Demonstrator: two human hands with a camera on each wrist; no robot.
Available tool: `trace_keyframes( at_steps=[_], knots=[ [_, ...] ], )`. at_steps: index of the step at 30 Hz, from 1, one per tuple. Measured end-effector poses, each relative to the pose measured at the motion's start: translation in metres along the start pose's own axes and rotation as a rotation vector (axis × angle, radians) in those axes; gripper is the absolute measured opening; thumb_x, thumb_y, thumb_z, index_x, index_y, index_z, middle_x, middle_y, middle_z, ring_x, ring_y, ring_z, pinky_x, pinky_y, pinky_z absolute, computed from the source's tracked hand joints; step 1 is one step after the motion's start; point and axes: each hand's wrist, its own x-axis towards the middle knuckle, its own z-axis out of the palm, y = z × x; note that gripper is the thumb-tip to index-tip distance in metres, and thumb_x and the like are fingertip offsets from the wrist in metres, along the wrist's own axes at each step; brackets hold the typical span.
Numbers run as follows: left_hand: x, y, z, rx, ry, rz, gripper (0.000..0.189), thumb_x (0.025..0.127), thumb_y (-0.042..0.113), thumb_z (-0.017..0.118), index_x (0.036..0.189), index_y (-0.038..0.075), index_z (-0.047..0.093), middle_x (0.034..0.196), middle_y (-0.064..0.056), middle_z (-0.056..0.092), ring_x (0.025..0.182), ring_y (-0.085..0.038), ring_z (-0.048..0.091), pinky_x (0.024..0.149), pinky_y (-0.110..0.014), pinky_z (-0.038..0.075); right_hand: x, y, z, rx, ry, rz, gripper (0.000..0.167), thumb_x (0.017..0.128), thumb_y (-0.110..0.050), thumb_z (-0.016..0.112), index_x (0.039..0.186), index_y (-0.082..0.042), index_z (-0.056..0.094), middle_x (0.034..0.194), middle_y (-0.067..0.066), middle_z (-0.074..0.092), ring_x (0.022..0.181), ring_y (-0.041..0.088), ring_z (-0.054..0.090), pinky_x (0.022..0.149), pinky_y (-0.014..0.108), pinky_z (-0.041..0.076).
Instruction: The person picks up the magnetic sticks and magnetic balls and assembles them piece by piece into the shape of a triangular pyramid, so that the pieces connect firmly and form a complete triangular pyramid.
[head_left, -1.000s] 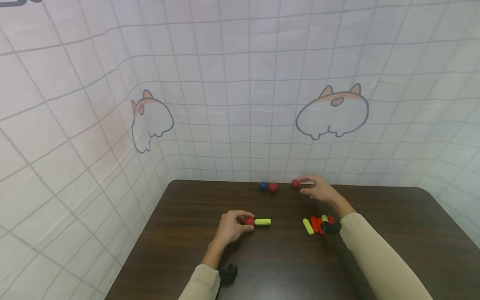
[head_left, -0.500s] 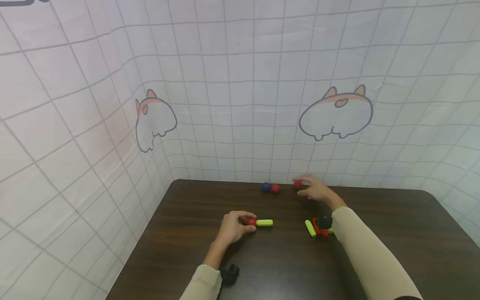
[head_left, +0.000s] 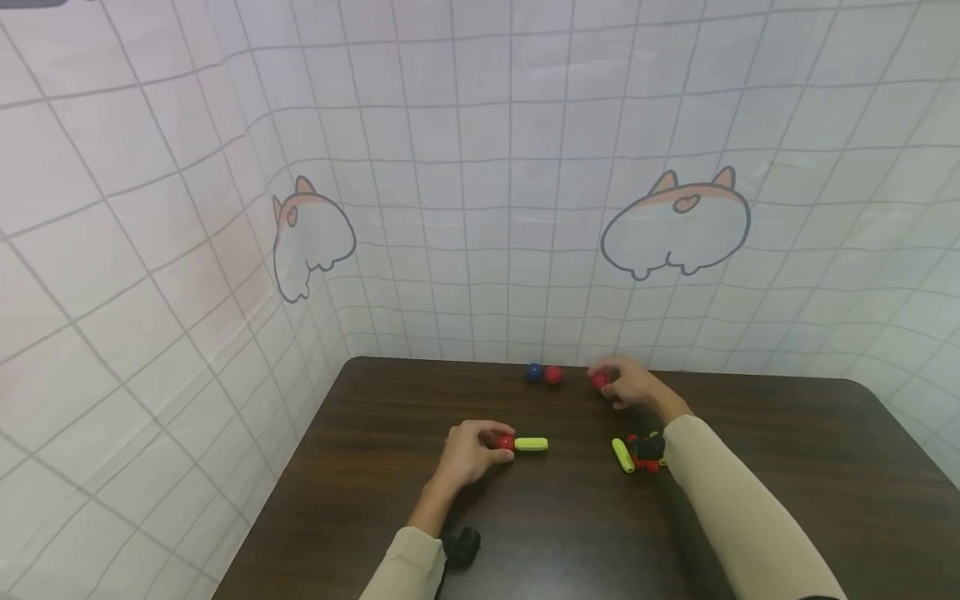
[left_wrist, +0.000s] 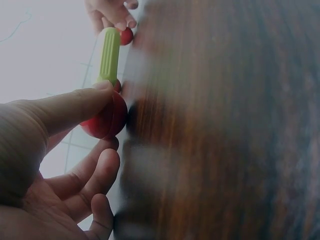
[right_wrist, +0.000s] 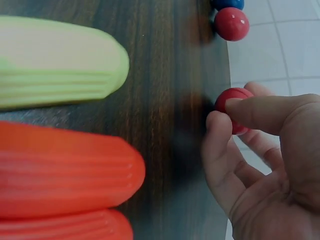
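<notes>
My left hand (head_left: 467, 454) pinches a red ball (head_left: 506, 442) between thumb and fingers. A ribbed yellow-green stick (head_left: 532, 444) extends from that ball, pointing right in the head view. Near the table's back edge, my right hand (head_left: 632, 382) pinches a second red ball (right_wrist: 235, 107) with its thumb and fingers. To the left of it, another red ball (head_left: 553, 375) sits beside a blue ball (head_left: 535, 372). Below the right wrist lie a loose yellow-green stick (head_left: 622, 456) and several red sticks (right_wrist: 70, 172), partly hidden by the wrist camera.
The dark wooden table (head_left: 375, 467) ends at the back against a white gridded cloth (head_left: 465, 208) printed with animal outlines. The same cloth hangs along the left side. A black wrist camera (head_left: 462, 547) is strapped to the left wrist.
My right hand has closed its thumb and fingers on the far red ball and drawn it slightly toward me. The left hand has kept its hold on the ball with the stick.
</notes>
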Motion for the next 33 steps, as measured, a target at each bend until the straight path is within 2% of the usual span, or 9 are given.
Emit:
trace_keyframes(
  at_steps=[6,13,17,20,24,28,31,33],
  knots=[
    [0.001,0.002,-0.001,-0.009,-0.008,-0.005,0.029,0.080,0.020,0.089,0.108,0.023,0.080,0.095,0.003,0.078,0.080,-0.011,0.064,0.071,-0.033,0.048,-0.011,0.000,-0.002,0.085,-0.009,0.029,0.043,0.095,0.004,0.059,0.138,0.003,0.055,0.145,0.030,0.043,0.093,0.026,0.063,0.063,0.033,0.057],
    [0.000,0.002,0.001,-0.007,-0.003,-0.005,0.028,0.080,0.021,0.088,0.107,0.024,0.080,0.095,0.003,0.078,0.079,-0.011,0.063,0.070,-0.033,0.048,-0.025,-0.002,-0.004,0.123,0.013,-0.014,0.042,0.095,-0.001,0.064,0.136,0.001,0.057,0.137,0.026,0.050,0.090,0.024,0.064,0.062,0.035,0.058],
    [0.000,0.002,0.002,0.004,0.000,-0.009,0.029,0.080,0.022,0.089,0.107,0.025,0.080,0.094,0.004,0.077,0.079,-0.011,0.062,0.070,-0.031,0.047,-0.039,-0.009,-0.001,0.139,0.035,-0.062,0.040,0.095,-0.004,0.067,0.134,-0.004,0.060,0.135,0.024,0.055,0.086,0.028,0.066,0.060,0.039,0.058],
    [-0.001,0.001,0.001,0.012,0.002,-0.009,0.029,0.080,0.023,0.089,0.108,0.025,0.080,0.095,0.005,0.077,0.080,-0.011,0.062,0.069,-0.031,0.047,-0.050,-0.014,0.006,0.140,0.045,-0.107,0.037,0.095,-0.006,0.069,0.131,-0.008,0.062,0.133,0.023,0.056,0.081,0.031,0.067,0.056,0.039,0.057],
    [-0.001,0.001,0.000,0.014,0.003,-0.004,0.030,0.079,0.023,0.089,0.108,0.025,0.080,0.097,0.003,0.078,0.079,-0.011,0.061,0.067,-0.030,0.046,-0.064,-0.020,0.016,0.143,0.043,-0.157,0.035,0.095,-0.010,0.071,0.130,-0.011,0.062,0.137,0.021,0.050,0.074,0.033,0.066,0.053,0.035,0.055],
    [-0.001,0.001,0.000,0.016,-0.001,-0.004,0.030,0.079,0.023,0.089,0.108,0.025,0.080,0.099,0.001,0.078,0.076,-0.011,0.059,0.064,-0.029,0.045,-0.074,-0.021,0.026,0.179,0.032,-0.181,0.036,0.095,-0.012,0.072,0.129,-0.010,0.061,0.140,0.020,0.046,0.080,0.038,0.065,0.055,0.035,0.055],
    [-0.001,0.001,0.000,0.019,-0.002,-0.004,0.030,0.079,0.024,0.089,0.108,0.025,0.080,0.100,0.000,0.078,0.074,-0.011,0.059,0.062,-0.029,0.045,-0.080,-0.021,0.035,0.195,0.033,-0.191,0.038,0.095,-0.013,0.073,0.131,-0.007,0.060,0.138,0.021,0.048,0.079,0.036,0.065,0.055,0.036,0.055],
    [-0.001,0.001,0.001,0.021,-0.003,-0.005,0.030,0.079,0.024,0.089,0.108,0.025,0.080,0.100,0.000,0.078,0.073,-0.011,0.059,0.062,-0.029,0.045,-0.083,-0.021,0.040,0.200,0.038,-0.193,0.040,0.095,-0.014,0.074,0.131,-0.005,0.059,0.135,0.022,0.049,0.072,0.032,0.065,0.054,0.037,0.055]
  ],
)
